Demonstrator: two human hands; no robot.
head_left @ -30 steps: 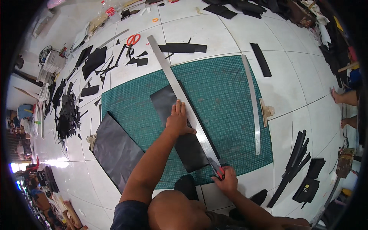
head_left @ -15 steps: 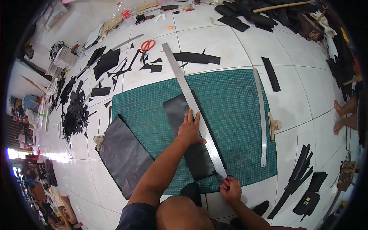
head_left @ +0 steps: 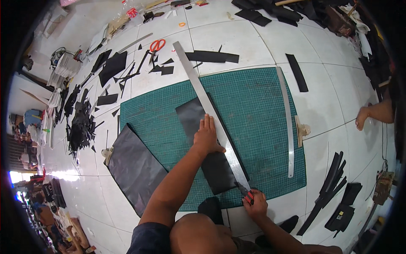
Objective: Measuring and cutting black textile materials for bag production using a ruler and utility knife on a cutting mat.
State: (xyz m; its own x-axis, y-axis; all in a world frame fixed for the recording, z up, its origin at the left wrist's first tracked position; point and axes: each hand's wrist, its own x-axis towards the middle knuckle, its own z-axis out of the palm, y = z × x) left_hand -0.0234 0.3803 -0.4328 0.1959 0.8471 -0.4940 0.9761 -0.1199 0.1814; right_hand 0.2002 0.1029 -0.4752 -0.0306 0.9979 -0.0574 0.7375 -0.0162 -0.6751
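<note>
A long steel ruler [head_left: 198, 86] lies at a slant over a black sheet of material [head_left: 216, 172] on the green cutting mat [head_left: 253, 106]. My left hand [head_left: 207, 137] lies on the ruler and the sheet, fingers stretched out and thumb spread across the metal. Near the mat's front edge, my right hand [head_left: 257, 205] is wrapped round a red-and-black utility knife [head_left: 249, 196]. Its front end sits at the ruler's near end, beside the sheet's lower corner. Whether the blade touches the sheet, I cannot tell.
A larger black sheet [head_left: 135, 169] covers the mat's left side, with a clip [head_left: 108, 155] at its edge. A second steel ruler [head_left: 286, 122] runs along the right side, near another clip [head_left: 302, 129]. Orange-handled scissors [head_left: 157, 45] and black scraps [head_left: 80, 122] lie beyond. Someone's bare foot [head_left: 362, 117] is at right.
The whole view has shifted slightly. My left fingers lie closer together on the ruler, while my right hand keeps its hold on the knife. At right, the other person's feet have changed position.
</note>
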